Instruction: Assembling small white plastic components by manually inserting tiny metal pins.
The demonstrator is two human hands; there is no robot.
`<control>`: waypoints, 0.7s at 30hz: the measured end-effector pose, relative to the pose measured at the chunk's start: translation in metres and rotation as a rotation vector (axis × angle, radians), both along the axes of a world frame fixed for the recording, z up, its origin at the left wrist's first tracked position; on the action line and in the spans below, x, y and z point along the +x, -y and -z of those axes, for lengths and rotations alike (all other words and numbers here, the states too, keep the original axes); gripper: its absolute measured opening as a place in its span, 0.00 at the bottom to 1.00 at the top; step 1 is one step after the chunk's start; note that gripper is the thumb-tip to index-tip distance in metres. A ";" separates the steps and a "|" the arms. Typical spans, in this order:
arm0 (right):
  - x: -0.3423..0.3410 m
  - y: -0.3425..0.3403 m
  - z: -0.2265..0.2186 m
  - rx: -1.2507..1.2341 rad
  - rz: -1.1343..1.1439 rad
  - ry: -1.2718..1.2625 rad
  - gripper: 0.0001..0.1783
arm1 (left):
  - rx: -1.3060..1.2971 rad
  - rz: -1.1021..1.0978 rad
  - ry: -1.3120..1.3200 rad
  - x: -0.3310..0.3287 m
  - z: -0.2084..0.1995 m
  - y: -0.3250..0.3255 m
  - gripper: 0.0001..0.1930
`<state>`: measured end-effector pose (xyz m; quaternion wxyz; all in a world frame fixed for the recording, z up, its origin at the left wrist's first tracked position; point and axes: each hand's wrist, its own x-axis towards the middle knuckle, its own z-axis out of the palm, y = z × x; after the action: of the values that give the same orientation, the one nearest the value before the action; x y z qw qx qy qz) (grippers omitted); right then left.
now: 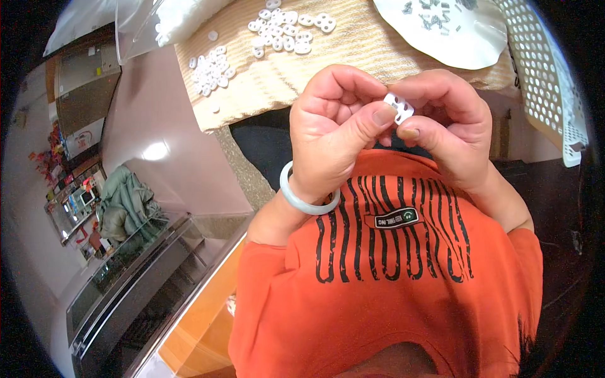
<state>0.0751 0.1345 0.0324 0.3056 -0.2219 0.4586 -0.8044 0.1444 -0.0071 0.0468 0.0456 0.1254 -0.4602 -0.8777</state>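
Note:
Both hands meet in front of my chest around a small white plastic piece with holes (404, 114). My left hand (333, 123) pinches its left side with the thumb on top, a pale bangle around the wrist. From the other side, my right hand (455, 123) grips it between thumb and curled fingers. Beyond them, several similar white pieces with holes (288, 30) lie in a loose group on a striped yellowish towel (252, 94). A second heap of smaller white pieces (212, 70) sits to its left. At the far right, a white plate (472, 53) carries small grey metal bits (435, 20).
A white perforated basket (548, 79) stands along the right edge. Clear plastic bags with white contents (179, 19) lie at the far left of the towel. On the left are a pinkish floor (170, 113), a glass-topped dark cabinet (138, 283) and a grey-green garment (126, 205).

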 end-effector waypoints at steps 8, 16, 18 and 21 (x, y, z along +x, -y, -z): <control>0.000 0.002 0.002 -0.011 0.009 0.021 0.14 | -0.256 -0.011 0.029 0.003 0.002 -0.005 0.06; -0.002 0.004 0.012 -0.005 0.049 -0.131 0.15 | -0.632 0.029 0.020 0.000 0.002 -0.002 0.09; -0.001 0.003 0.012 -0.018 0.067 -0.130 0.15 | -0.668 0.012 -0.033 0.001 0.005 -0.004 0.08; -0.001 0.003 0.011 -0.003 0.064 -0.146 0.15 | -0.726 -0.038 -0.124 -0.001 0.009 -0.006 0.08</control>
<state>0.0738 0.1320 0.0219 0.2451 -0.2654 0.4854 -0.7961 0.1430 -0.0008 0.0379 0.1312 0.0564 -0.7354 -0.6624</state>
